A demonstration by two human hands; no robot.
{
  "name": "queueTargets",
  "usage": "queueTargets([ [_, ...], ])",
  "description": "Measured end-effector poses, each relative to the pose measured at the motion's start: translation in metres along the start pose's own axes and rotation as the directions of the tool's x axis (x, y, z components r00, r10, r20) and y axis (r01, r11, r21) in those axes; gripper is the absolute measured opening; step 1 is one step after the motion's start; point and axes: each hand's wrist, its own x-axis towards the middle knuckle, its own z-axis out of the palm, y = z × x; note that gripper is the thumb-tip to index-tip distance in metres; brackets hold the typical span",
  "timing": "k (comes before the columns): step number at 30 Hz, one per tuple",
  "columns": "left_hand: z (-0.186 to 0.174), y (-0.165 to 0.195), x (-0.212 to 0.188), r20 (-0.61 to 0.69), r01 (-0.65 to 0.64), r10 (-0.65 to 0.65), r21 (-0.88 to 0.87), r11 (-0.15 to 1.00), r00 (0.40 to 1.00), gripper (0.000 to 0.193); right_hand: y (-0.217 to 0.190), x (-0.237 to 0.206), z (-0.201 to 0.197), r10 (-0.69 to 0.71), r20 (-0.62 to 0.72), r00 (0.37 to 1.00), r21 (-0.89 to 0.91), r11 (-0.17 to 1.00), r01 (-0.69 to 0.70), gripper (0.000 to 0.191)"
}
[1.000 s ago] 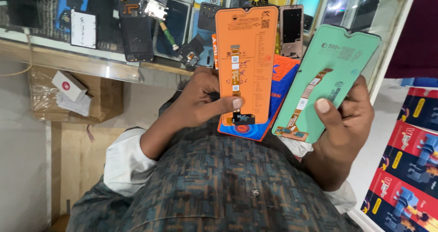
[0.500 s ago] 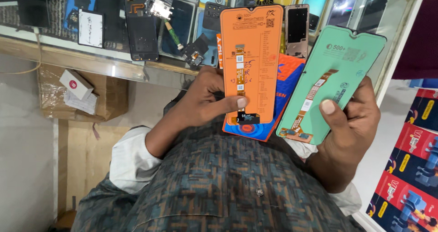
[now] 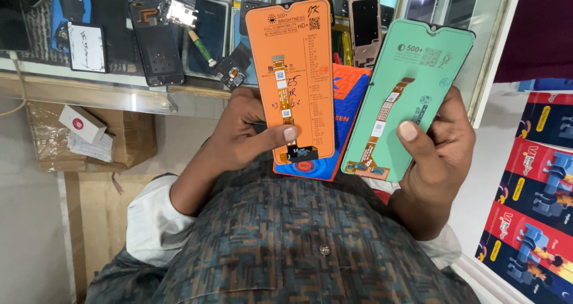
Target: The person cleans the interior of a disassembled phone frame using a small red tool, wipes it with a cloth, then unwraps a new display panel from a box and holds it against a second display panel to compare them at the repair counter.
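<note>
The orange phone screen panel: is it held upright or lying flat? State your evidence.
Upright. The orange panel stands on end in the left hand, thumb pressed on its lower face, its notched edge uppermost.

This is a phone repair and spare-parts shop. A glass display case holds loose phone parts: a black back frame, a pink-edged phone frame, a small circuit board and other screens and cases laid side by side. A stack of boxed goods in red and blue packaging stands at one side. Below the case sit a cardboard box and a small white box. Two replacement phone screens, an orange-backed one and a green-backed one, are held up.
</note>
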Motion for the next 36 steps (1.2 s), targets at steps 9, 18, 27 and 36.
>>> queueTargets([
  [9,-0.001,-0.002,-0.001,-0.002,0.030,-0.030,0.006,1.000,1.000,0.023,-0.006,0.002,0.000,0.096,0.095,0.991,-0.011,0.995,-0.095,0.042],
  [18,0.002,-0.001,-0.003,0.007,0.116,-0.116,-0.024,0.993,0.993,0.019,-0.039,0.067,-0.018,0.382,0.519,0.765,-0.427,0.891,-0.155,0.063],
  [27,0.003,-0.002,-0.009,-0.032,0.111,-0.112,-0.013,0.994,0.993,0.019,-0.055,0.109,0.000,0.419,0.659,0.625,-0.553,0.833,0.025,0.056],
  [36,0.003,-0.005,-0.014,-0.063,0.123,-0.129,-0.093,0.988,0.990,0.018,-0.058,0.119,0.016,0.475,0.606,0.638,-0.640,0.767,0.037,0.064],
])
